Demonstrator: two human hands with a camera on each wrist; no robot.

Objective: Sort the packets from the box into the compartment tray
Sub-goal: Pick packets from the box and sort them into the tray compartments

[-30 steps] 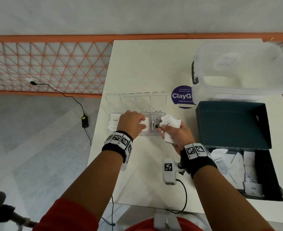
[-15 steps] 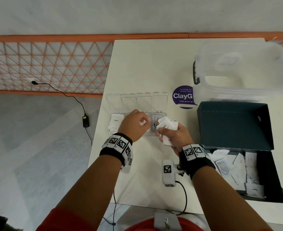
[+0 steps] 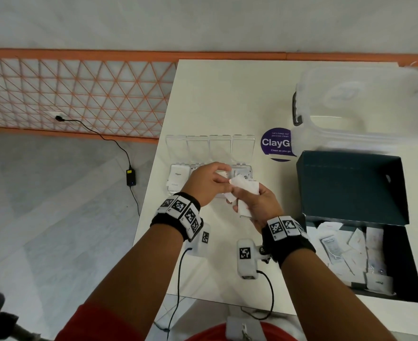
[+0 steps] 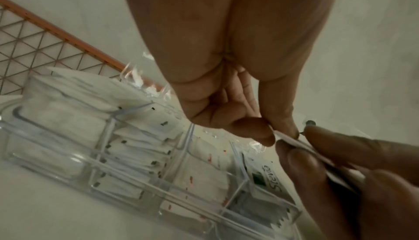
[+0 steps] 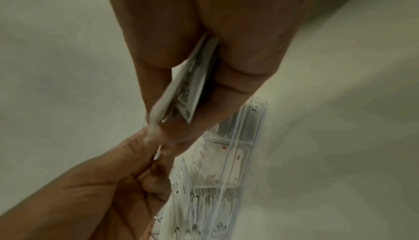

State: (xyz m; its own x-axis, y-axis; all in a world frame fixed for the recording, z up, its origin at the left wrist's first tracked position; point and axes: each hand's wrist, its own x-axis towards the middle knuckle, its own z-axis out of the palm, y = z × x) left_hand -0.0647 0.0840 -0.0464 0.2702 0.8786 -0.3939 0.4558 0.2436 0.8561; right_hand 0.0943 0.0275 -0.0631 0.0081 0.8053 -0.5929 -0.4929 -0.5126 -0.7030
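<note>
A clear compartment tray (image 3: 169, 193) lies on the white table with its lids (image 3: 198, 147) folded back. White packets fill its compartments (image 4: 140, 154), and a Sugar packet (image 3: 177, 178) shows at the left end. My right hand (image 3: 242, 200) grips a small stack of white packets (image 3: 248, 189) just in front of the tray's right end. My left hand (image 3: 221, 179) reaches across, and its thumb and forefinger pinch the edge of one packet (image 4: 287, 137) in that stack. The right wrist view shows the stack (image 5: 188, 91) held between thumb and fingers. The dark box (image 3: 404, 279) at the right holds several loose packets (image 3: 350, 252).
The box's dark lid (image 3: 350, 188) stands open behind it. A clear plastic tub (image 3: 365, 112) sits at the back right beside a purple round sticker (image 3: 275, 143). An orange lattice railing (image 3: 80, 94) runs left of the table. A charger and cable (image 3: 130, 173) lie on the floor.
My left hand has moved right, from the tray's middle compartments to the stack in my right hand, and now pinches a packet there. The right hand has shifted slightly toward me.
</note>
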